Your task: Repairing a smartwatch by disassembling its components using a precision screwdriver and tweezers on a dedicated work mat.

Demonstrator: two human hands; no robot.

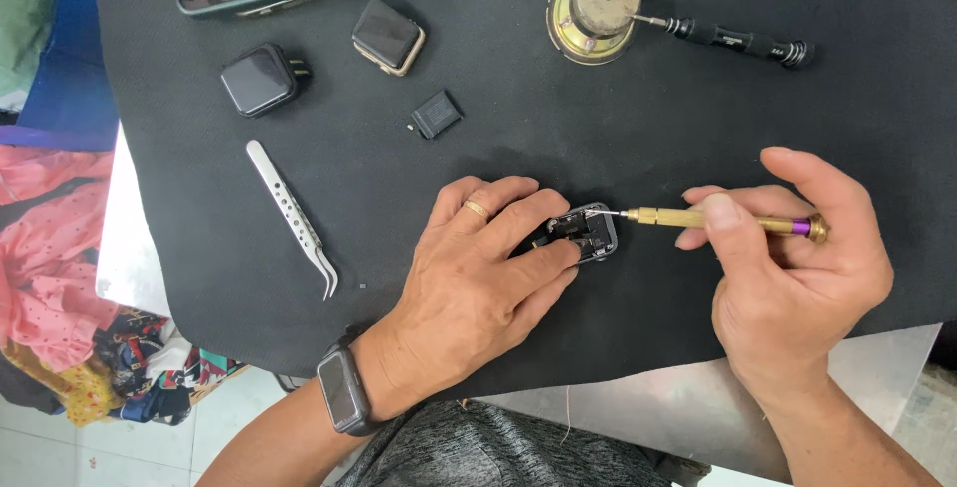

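Two hands work over a black mat on the desk. The left hand has its grip clamped on an opened smartwatch case, pinning it flat. Just right of that grip, the right hand has its grip closed around a brass screwdriver, tip touching the case. Left lie tweezers; beyond, a small black module and two watches.

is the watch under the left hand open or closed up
Open. The watch shows bare internal parts, no screen over them; the left hand pins it while the right hand puts a screwdriver tip to it.
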